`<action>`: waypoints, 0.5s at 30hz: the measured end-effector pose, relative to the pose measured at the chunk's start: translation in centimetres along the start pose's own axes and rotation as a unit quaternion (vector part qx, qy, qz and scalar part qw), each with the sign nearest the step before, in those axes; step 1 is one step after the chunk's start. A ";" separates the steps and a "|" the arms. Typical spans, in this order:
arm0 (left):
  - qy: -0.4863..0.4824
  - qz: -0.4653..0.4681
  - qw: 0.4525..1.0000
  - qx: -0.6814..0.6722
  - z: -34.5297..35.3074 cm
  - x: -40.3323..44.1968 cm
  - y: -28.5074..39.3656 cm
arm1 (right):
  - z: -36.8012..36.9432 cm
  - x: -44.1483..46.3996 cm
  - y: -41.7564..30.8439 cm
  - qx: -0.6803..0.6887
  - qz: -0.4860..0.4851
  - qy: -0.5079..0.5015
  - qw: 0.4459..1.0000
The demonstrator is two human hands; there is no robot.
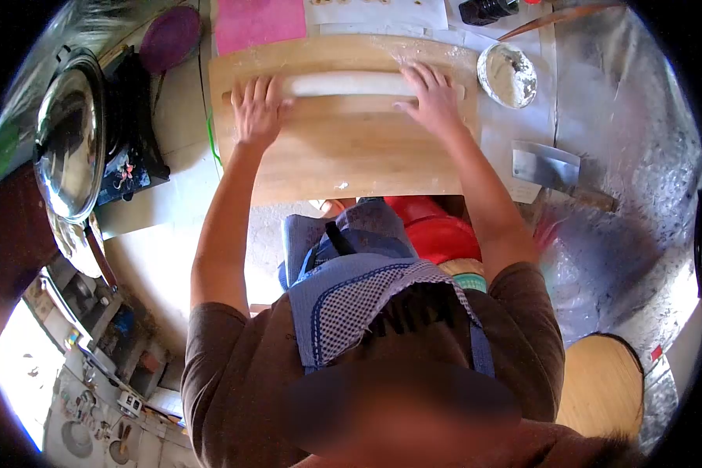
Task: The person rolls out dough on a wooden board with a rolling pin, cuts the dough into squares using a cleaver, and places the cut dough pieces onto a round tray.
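Observation:
A long rolling pin (343, 84), pale with flour or wrapped in dough along its middle, lies across the far part of a wooden board (327, 148). My left hand (259, 109) rests flat over its left end, fingers stretched forward and thumb apart. Over the right end lies my right hand (431, 95), its fingers spread and slightly blurred. Neither hand wraps round the pin. Flour dusts the board's far edge, and a small white bit (341, 186) sits near its front edge.
Right of the board are a bowl of flour (507, 76) and a cleaver (546, 165). A lidded metal pot (70, 140) and a purple round item (170, 39) stand left. Beyond the board lie a pink sheet (259, 25) and a dark jar (487, 9).

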State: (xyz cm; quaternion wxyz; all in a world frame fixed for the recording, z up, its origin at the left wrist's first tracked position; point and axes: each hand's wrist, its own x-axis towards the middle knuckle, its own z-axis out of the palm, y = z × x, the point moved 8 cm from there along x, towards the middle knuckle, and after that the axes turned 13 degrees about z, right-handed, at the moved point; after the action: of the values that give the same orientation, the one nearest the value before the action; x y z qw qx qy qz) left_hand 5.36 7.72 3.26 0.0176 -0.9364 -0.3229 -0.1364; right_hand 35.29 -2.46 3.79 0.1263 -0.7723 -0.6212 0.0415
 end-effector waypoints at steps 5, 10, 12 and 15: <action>-0.099 0.016 0.992 0.070 0.0 -7.1 3.9 | 1.4 -8.7 0.2 -0.094 -0.009 -0.015 0.995; -0.138 -0.030 0.989 -0.055 -1.7 -16.4 9.6 | -1.4 -17.2 -2.8 0.035 0.038 -0.110 0.993; -0.093 -0.038 0.993 -0.070 -1.1 -13.0 7.6 | -1.1 -13.8 -2.7 -0.024 0.027 -0.105 0.994; -0.105 -0.059 0.993 0.019 1.4 -3.2 1.1 | 1.3 -1.8 0.4 -0.030 0.058 -0.011 0.998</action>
State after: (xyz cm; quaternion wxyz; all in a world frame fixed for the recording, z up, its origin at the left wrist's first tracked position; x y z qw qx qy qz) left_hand 3.92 5.11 1.07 -0.0065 -0.9243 -0.3802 -0.0317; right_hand 35.01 -4.14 2.29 0.0933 -0.8101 -0.5775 0.0385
